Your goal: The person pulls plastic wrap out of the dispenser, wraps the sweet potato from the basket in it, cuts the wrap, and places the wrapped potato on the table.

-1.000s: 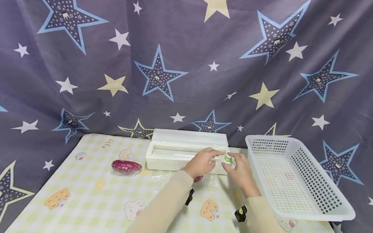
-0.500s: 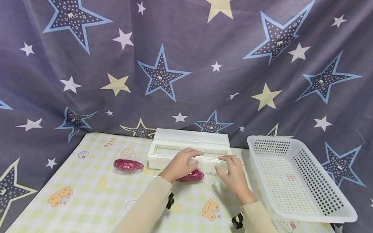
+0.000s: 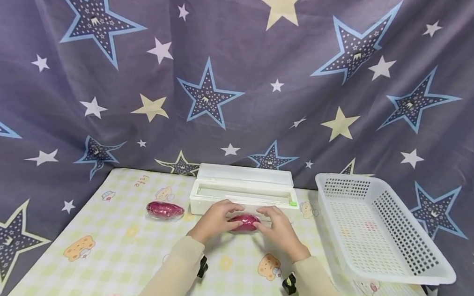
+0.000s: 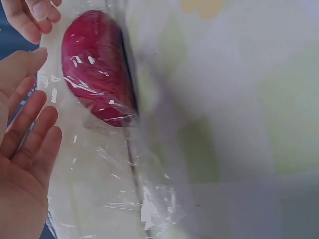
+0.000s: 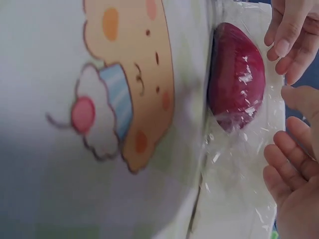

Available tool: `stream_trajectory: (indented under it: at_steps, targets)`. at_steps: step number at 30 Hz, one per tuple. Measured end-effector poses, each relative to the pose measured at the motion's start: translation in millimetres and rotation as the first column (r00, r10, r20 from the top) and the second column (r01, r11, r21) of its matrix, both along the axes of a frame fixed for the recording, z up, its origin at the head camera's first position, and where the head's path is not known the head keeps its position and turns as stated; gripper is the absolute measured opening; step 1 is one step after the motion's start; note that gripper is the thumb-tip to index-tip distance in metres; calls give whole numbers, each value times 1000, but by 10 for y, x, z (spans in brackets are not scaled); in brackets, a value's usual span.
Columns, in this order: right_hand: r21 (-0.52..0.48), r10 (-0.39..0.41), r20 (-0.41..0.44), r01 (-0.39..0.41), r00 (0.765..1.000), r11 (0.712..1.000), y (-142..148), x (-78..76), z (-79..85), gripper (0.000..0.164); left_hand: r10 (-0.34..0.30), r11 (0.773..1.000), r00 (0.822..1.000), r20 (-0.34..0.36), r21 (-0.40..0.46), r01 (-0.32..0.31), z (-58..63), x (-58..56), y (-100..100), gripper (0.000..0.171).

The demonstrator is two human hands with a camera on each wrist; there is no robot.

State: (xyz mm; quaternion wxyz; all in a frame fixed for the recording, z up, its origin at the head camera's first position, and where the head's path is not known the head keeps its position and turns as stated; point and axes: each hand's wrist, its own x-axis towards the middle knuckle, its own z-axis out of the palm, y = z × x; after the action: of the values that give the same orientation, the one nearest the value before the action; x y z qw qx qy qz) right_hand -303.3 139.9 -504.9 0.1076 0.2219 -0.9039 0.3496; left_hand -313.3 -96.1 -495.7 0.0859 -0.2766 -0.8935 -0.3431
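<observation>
A purple-red oblong vegetable (image 3: 245, 222), perhaps a sweet potato, lies under crinkled clear cling film (image 4: 112, 164) in front of the white cling film box (image 3: 240, 208). My left hand (image 3: 215, 221) is at its left end and my right hand (image 3: 279, 231) at its right, fingers relaxed and slightly bent. In both wrist views the fingers stay apart from the vegetable, above the film, and neither hand grips anything. The box's clear lid (image 3: 245, 174) stands raised, and a green slider (image 3: 293, 203) sits at the right end of its front edge.
Another film-wrapped purple-red vegetable (image 3: 165, 210) lies to the left of the box. A white perforated plastic basket (image 3: 399, 277) stands at the right on the checked tablecloth (image 3: 124, 270). A star-patterned curtain (image 3: 241, 96) hangs behind the table.
Both hands have come away from the box's right end, moving left and down toward the vegetable in front. The green slider, earlier between the hands, now shows uncovered. The view has shifted slightly.
</observation>
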Motion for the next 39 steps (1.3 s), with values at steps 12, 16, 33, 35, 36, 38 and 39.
stream_trajectory:
  at_steps: [12, 16, 33, 35, 36, 38, 39]
  targets:
    - [-15, 30, 113, -28, 993, 999, -118, 51, -116, 46, 3, 1000, 994, 108, 9, -4, -174, 48, -20, 49]
    - [-9, 46, 140, -46, 989, 999, -131, 46, -160, 49, 8, 1000, 994, 111, 16, -10, -204, 50, -16, 47]
    - [-34, 61, 193, -55, 979, 998, -64, 165, -162, 46, -28, 1000, 976, 215, 6, 27, -184, 203, -11, 42]
    - [-24, 58, 202, -55, 978, 998, -50, 194, -161, 45, -41, 999, 973, 225, 8, 40, -198, 207, -14, 41]
    - [-18, 57, 207, -54, 977, 998, -44, 206, -161, 45, -47, 999, 973, 226, 6, 46, -208, 207, -15, 41]
    - [-12, 56, 215, -54, 975, 998, -33, 227, -165, 45, -53, 999, 973, 224, 3, 54, -227, 205, -15, 41]
    - [-10, 55, 216, -54, 975, 998, -29, 235, -167, 45, -57, 998, 974, 220, 0, 59, -233, 204, -14, 41]
